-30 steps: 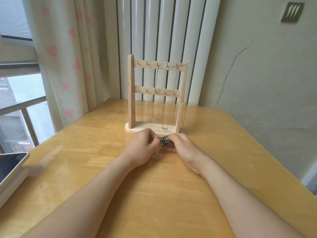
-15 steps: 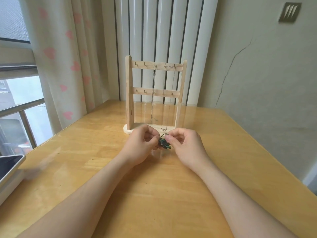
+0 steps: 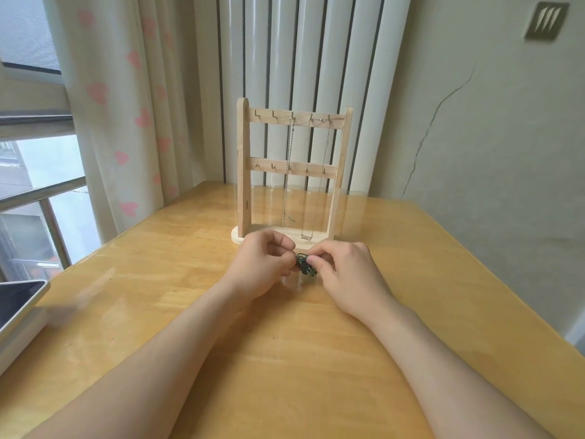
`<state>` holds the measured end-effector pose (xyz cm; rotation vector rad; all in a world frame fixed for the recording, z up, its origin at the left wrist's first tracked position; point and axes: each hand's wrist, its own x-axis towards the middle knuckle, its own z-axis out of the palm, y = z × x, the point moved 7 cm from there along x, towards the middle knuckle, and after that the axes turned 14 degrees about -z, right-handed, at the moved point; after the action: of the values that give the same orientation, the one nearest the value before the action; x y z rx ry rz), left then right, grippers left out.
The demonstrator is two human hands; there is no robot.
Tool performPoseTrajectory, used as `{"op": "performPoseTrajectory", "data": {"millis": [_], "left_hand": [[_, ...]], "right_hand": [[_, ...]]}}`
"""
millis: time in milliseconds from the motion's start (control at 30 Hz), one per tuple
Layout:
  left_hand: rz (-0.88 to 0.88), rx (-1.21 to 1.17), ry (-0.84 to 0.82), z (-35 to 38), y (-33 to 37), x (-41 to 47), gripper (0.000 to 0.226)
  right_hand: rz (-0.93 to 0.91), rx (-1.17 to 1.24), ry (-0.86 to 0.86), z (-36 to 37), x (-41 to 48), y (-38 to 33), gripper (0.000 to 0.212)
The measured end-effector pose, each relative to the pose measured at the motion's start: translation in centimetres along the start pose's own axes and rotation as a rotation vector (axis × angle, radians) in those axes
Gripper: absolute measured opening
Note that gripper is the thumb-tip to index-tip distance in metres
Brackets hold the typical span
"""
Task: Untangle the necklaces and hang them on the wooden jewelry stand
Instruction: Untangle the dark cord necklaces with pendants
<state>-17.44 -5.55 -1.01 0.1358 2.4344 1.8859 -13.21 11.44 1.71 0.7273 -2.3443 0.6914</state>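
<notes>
A wooden jewelry stand [image 3: 243,172] with two hook bars stands at the back of the table. One thin silver chain [image 3: 287,172] hangs from a top hook. A second fine necklace [image 3: 306,237] with a small gold pendant hangs to its right, the pendant low over the base. Just in front of the base, my left hand [image 3: 262,264] and my right hand [image 3: 345,274] pinch a small dark green tangled necklace [image 3: 304,265] between their fingertips, a little above the table.
The wooden table [image 3: 285,359] runs to edges on the left and right. A tablet on a white box [image 3: 15,308] sits at the left edge. A curtain [image 3: 120,106], a white radiator and a wall close off the back.
Both hands have lifted the green tangle slightly off the table and drawn it a little towards me. The fingers have shifted on it. The stand and hung chains have not moved.
</notes>
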Motion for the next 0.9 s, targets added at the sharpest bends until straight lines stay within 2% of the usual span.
{"op": "performPoseTrajectory", "data": {"millis": [200,400,500,633,733,900], "left_hand": [[0.062,0.125,-0.005,0.5,0.8,-0.7,0.016],[-0.073,-0.093,-0.122,1.2,0.4,-0.7,0.022],[-0.079,-0.075,-0.169,1.5,0.6,-1.1,0.029],[-0.029,-0.009,-0.198,1.5,0.9,-1.5,0.019],[-0.016,0.015,-0.24,1.6,0.9,-1.5,0.021],[0.014,0.018,-0.211,1.4,0.8,-1.0,0.011]], "right_hand": [[0.162,0.254,0.09,0.3,-0.2,0.6,0.01],[0.302,0.454,0.172,0.6,-0.5,1.7,0.01],[0.347,0.562,0.198,0.5,-0.6,1.8,0.01],[0.417,0.691,0.257,0.3,-0.7,1.9,0.013],[0.441,0.807,0.323,0.0,-0.8,1.6,0.015],[0.45,0.842,0.359,-0.2,-0.8,1.5,0.014]]}}
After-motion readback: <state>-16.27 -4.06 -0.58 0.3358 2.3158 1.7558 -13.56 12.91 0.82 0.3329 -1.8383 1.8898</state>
